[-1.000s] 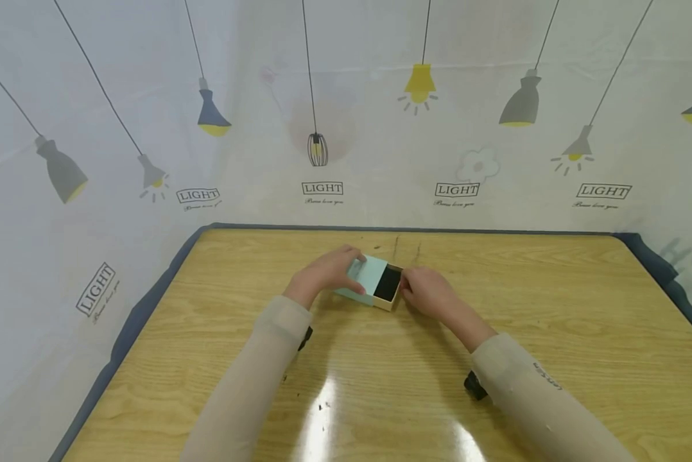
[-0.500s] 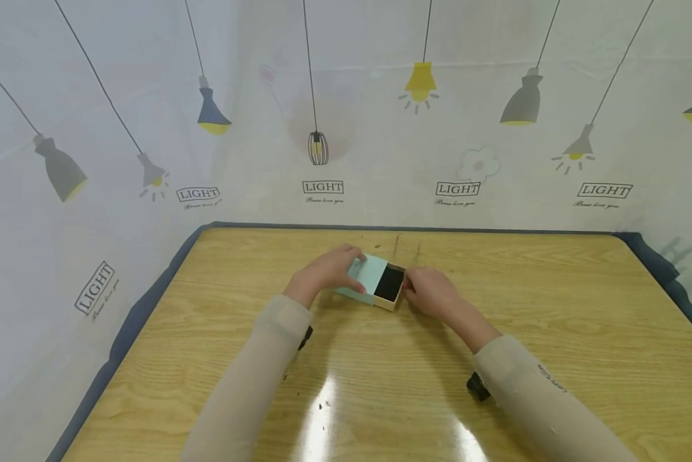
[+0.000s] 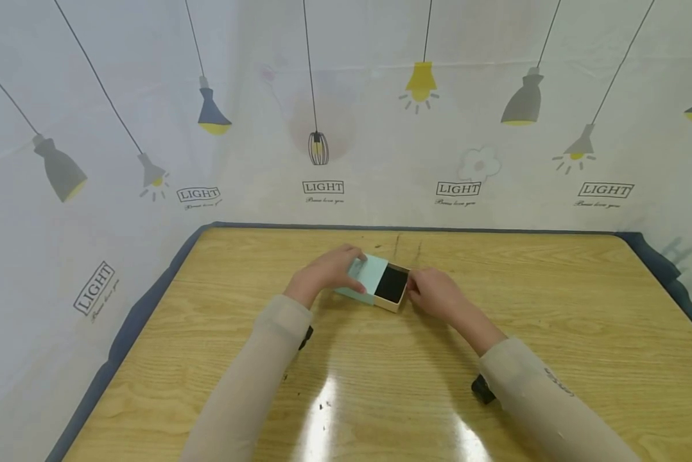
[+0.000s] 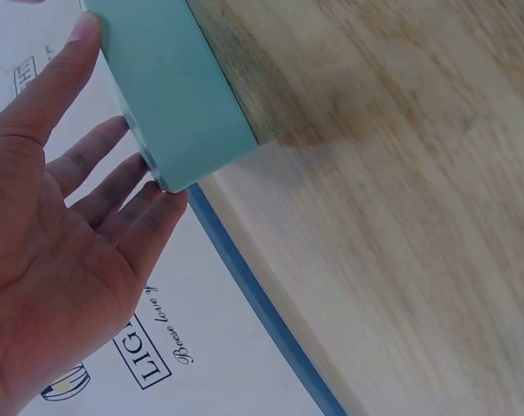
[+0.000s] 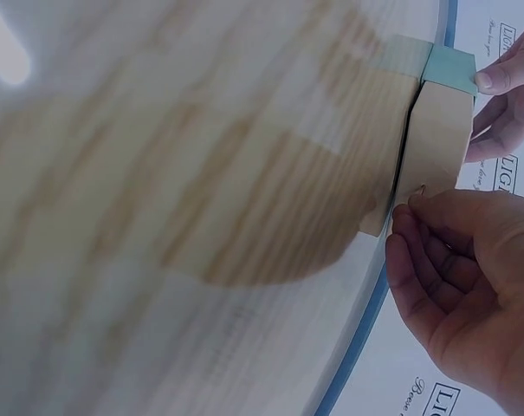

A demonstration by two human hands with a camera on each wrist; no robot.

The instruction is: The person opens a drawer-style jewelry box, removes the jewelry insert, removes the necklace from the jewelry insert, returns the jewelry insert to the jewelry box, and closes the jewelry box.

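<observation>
A pale teal drawer-style gift box (image 3: 370, 274) lies on the table with its cream inner tray (image 3: 386, 304) partly out to the right. Black lining (image 3: 392, 284) shows inside the tray. My left hand (image 3: 325, 273) holds the teal sleeve (image 4: 171, 87) between thumb and fingers, along its long sides. At the tray's right end, my right hand (image 3: 435, 294) pinches with thumb and forefinger; in the right wrist view a small loop or tab (image 5: 422, 189) shows at the fingertips, mostly hidden by them.
The wood-grain table (image 3: 380, 385) has a blue border (image 3: 409, 228) along its back. Behind it hangs a white cloth (image 3: 375, 141) printed with lamps. Dark camera straps (image 3: 483, 389) sit under the wrists.
My right hand has moved slightly right, drawing the inner tray a little further out of the sleeve. My left hand and the sleeve have stayed in place.
</observation>
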